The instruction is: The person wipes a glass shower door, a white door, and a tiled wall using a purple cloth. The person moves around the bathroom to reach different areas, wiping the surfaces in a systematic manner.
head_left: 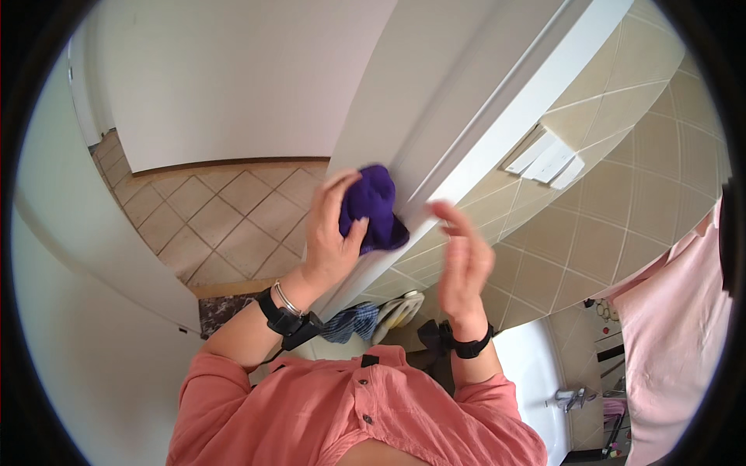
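My left hand [330,241] is closed around a bunched purple cloth [373,202], thumb on its near side and fingers over its far edge. The cloth lies against the pale door frame [458,147], or just in front of it; I cannot tell if it touches. To the right of the frame, my right hand [465,268] is raised and apart from the cloth. Its fingers are stretched out, a little blurred, and hold nothing that I can see. Black straps circle both wrists, with a silver bangle on the left one.
A light switch panel [545,159] sits on the tiled wall [606,194] at the right. Lower right are a white basin [536,373] with a tap [571,398] and a hanging pink towel [672,326]. A pale door [85,311] stands at the left, beside tiled floor [233,213].
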